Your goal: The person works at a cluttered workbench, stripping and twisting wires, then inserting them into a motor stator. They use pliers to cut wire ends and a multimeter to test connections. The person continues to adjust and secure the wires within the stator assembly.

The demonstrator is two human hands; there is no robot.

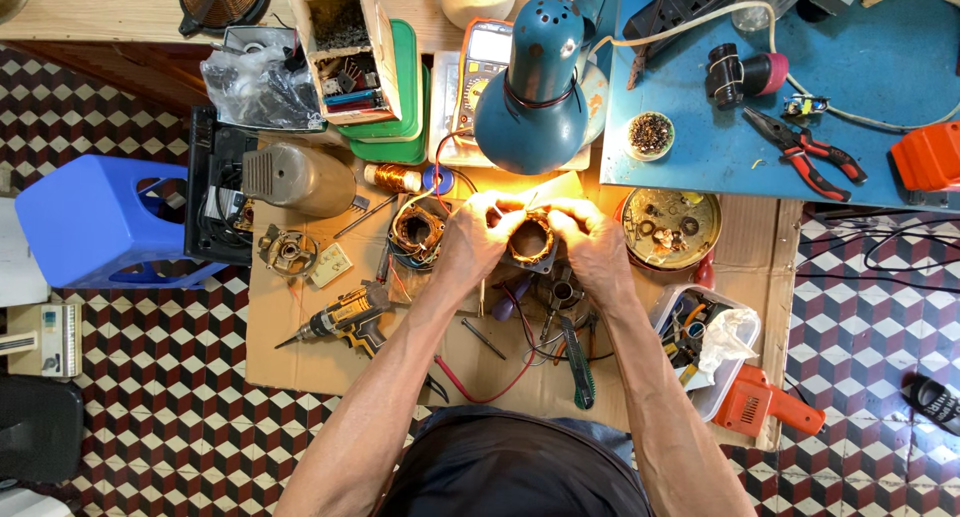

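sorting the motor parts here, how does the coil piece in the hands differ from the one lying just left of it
The held stator is gripped by the left hand and right hand under the lamp; the other stator lies untouched on the cardboard. The held one is brightly lit, the other dimmer. Both carry copper windings.

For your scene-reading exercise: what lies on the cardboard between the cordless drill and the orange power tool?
In the head view, between the cordless drill and the orange power tool lie a screwdriver, red wire and a green utility knife.

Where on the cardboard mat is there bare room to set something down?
Bare cardboard shows below the yellow cordless drill at the mat's lower left, and a strip right of the round metal tin. Around both hands and the copper-wound motor stator it is crowded.
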